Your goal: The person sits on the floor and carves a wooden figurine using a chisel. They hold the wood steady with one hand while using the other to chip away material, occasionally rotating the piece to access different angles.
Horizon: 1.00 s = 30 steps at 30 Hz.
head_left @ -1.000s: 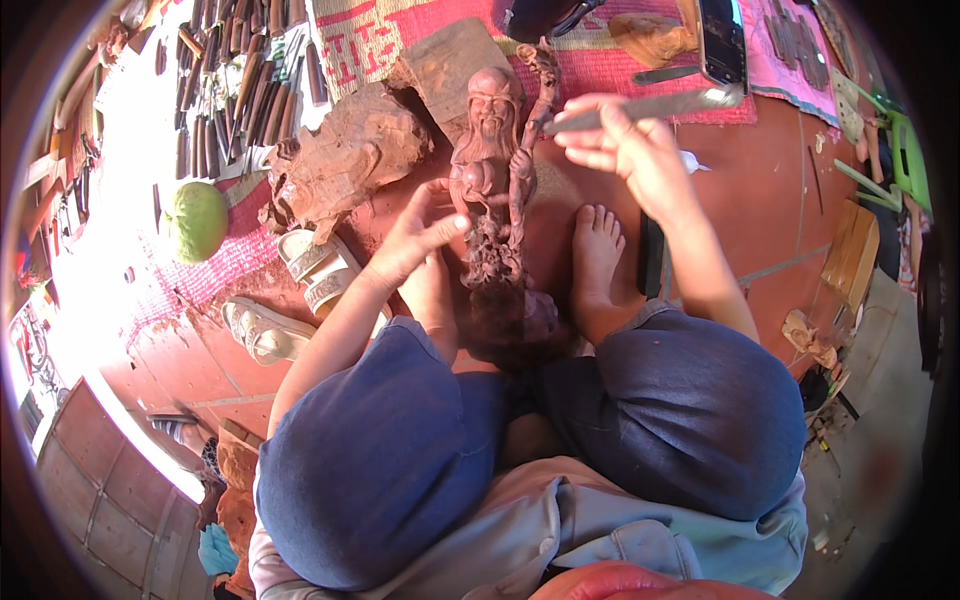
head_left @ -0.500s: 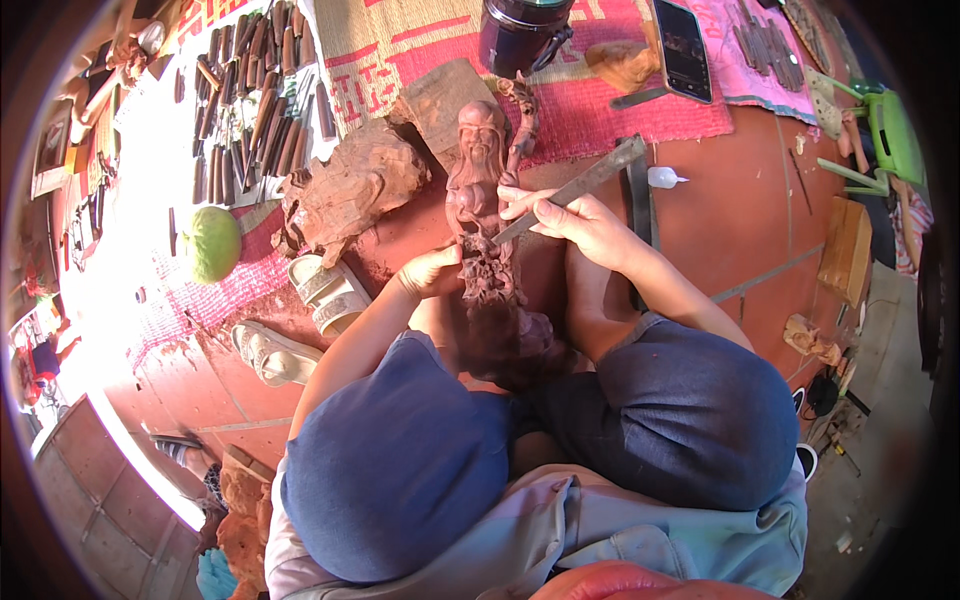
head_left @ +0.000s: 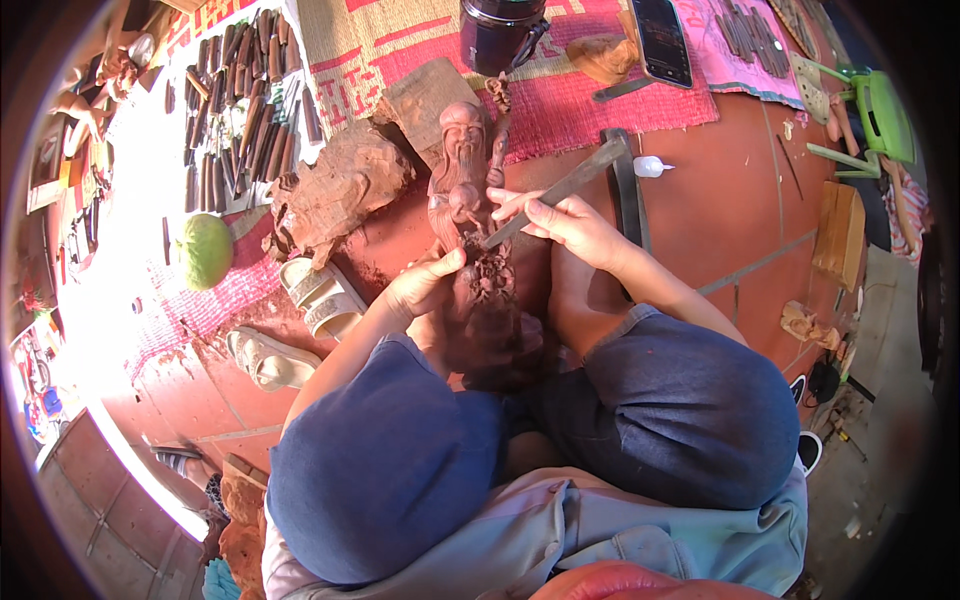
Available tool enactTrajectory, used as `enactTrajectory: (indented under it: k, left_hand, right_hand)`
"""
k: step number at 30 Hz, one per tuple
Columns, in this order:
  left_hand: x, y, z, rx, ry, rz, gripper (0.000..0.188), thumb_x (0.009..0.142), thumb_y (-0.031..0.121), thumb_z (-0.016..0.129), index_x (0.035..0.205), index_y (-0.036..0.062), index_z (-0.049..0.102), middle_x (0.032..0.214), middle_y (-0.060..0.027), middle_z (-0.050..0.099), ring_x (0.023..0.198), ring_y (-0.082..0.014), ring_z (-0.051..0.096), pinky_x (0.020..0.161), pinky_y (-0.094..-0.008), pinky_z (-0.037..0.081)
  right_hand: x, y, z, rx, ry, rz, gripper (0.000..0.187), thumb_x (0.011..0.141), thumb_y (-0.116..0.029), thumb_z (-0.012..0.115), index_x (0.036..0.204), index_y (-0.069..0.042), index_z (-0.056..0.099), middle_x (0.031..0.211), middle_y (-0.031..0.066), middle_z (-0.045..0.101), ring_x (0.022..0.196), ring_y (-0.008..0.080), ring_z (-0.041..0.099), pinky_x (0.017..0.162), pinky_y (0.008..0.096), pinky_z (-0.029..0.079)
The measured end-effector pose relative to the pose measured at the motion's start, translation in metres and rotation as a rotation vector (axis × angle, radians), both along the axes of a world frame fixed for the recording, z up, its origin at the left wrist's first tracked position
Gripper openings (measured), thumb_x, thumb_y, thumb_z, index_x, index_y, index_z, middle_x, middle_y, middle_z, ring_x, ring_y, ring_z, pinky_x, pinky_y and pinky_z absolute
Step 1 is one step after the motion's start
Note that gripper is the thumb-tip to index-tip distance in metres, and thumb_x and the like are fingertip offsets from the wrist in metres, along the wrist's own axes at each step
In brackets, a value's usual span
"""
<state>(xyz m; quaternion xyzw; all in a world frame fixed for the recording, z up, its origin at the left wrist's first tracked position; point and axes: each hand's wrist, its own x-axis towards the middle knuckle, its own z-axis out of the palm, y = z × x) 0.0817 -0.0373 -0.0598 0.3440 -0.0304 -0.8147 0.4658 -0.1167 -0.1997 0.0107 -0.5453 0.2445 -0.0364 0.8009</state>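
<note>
A reddish-brown carved wooden statue of a long-bearded figure with a staff stands upright between my knees. My left hand is closed around its left side, thumb pressed against the carving and the other fingers partly hidden. My right hand grips a long flat metal carving tool, wide at its upper end and narrow at the lower. Its narrow tip is at the rough, deeply cut middle of the statue, just right of my left thumb. The base lies in shadow between my legs.
A rough wood chunk and a wood block sit beside the statue. Many carving tools lie on a white cloth at the left, near a green round fruit and sandals. A dark jar and a phone are at the back.
The whole view has shifted slightly left. The statue appears turned a little, and my left hand has re-settled with its thumb raised onto the carving. The tool stays at the statue's middle.
</note>
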Motion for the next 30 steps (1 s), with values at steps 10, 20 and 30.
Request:
enactTrajectory:
  k: [10,20,30]
  left_hand:
    - [0.012,-0.002,-0.003,0.005,0.147,-0.055,0.086,0.084,0.03,0.075,0.148,0.0046,0.023,0.145,-0.0112,0.038,0.137,-0.0264,0.033,0.114,-0.0429,0.026]
    - [0.014,-0.009,-0.002,0.024,0.175,-0.11,0.089,0.082,0.038,0.074,0.147,0.0023,0.025,0.145,-0.0128,0.04,0.135,-0.0272,0.035,0.114,-0.0431,0.026]
    - [0.009,-0.008,-0.004,0.012,0.184,-0.044,0.086,0.083,0.038,0.074,0.145,0.0005,0.029,0.142,-0.0139,0.044,0.132,-0.0276,0.039,0.112,-0.0421,0.029]
  right_hand:
    - [0.019,-0.031,0.003,-0.156,0.075,-0.004,0.04,0.101,-0.039,0.047,0.115,-0.006,0.064,0.109,0.007,0.065,0.098,0.0167,0.063,0.085,0.034,0.053]
    - [0.101,-0.105,0.035,-0.734,0.107,0.123,0.015,0.081,-0.016,0.072,0.091,-0.006,0.068,0.08,0.0065,0.069,0.076,0.0135,0.065,0.071,0.0303,0.05]
    - [0.111,-0.114,0.018,-0.801,0.152,0.154,0.021,0.082,-0.02,0.072,0.094,-0.004,0.066,0.081,0.0091,0.07,0.077,0.0169,0.067,0.07,0.0305,0.05]
